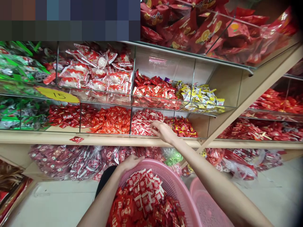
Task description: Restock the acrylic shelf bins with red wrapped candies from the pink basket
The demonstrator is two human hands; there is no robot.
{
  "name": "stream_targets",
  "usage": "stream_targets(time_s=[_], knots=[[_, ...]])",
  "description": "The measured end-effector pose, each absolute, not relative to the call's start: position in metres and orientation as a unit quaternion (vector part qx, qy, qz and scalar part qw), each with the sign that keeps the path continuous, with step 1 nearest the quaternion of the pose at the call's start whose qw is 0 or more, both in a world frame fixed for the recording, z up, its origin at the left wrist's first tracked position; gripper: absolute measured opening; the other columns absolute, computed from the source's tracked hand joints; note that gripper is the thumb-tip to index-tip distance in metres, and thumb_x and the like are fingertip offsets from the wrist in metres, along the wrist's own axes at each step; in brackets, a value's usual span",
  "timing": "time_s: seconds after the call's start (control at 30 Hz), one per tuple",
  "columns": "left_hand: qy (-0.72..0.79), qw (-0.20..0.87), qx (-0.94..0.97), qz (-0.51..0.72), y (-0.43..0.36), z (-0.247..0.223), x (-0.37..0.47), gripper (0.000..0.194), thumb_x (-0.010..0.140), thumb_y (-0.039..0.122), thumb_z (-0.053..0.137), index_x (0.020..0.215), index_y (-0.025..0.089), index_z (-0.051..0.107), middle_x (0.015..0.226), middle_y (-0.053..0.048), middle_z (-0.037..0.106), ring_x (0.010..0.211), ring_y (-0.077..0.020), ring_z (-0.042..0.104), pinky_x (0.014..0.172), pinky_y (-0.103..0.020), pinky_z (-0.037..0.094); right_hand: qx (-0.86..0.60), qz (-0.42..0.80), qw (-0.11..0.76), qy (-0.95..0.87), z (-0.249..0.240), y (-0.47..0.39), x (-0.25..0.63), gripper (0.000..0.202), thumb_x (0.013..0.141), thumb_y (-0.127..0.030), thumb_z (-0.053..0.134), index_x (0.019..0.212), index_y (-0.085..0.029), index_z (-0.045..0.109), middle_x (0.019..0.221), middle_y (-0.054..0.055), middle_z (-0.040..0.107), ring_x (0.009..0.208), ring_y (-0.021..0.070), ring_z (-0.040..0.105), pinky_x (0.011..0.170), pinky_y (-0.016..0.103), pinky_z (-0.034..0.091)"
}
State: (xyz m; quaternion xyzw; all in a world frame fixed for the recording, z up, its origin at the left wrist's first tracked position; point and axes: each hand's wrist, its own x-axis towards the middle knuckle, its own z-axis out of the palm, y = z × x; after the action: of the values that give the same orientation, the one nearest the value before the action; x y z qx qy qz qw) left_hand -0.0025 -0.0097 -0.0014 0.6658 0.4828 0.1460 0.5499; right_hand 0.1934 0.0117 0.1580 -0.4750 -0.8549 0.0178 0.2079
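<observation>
maybe the pink basket [177, 183] could tip and spill, since our left hand [131, 162] holds only its rim. our right hand [164, 130] is at the red-and-white candies [142, 122] on the shelf [142, 141]; we cannot tell if it holds any.

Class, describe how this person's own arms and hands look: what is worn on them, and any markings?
Both the left hand and right hand are ungloved. The left forearm and right forearm taper toward the wrists, with no sleeve, watch or bracelet visible. No clear markings show; small rings cannot be ruled out.
</observation>
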Motion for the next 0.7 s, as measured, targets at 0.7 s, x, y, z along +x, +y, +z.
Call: stream_targets(time_s=[0.7], knots=[[0.499,0.558,0.638,0.18,-0.012,-0.001,-0.001,0.055,0.059,0.069,0.048,0.053,0.014,0.049,0.046,0.007,0.026,0.046,-0.0068,0.022,0.046,-0.024,0.016,-0.563,0.653,0.367,-0.348,0.001,-0.073,0.15,0.014,0.071,-0.023,0.062,0.071,-0.013,0.052,0.065,0.003,0.062,0.059,0.0144,0.064,0.061,0.028,0.055]])
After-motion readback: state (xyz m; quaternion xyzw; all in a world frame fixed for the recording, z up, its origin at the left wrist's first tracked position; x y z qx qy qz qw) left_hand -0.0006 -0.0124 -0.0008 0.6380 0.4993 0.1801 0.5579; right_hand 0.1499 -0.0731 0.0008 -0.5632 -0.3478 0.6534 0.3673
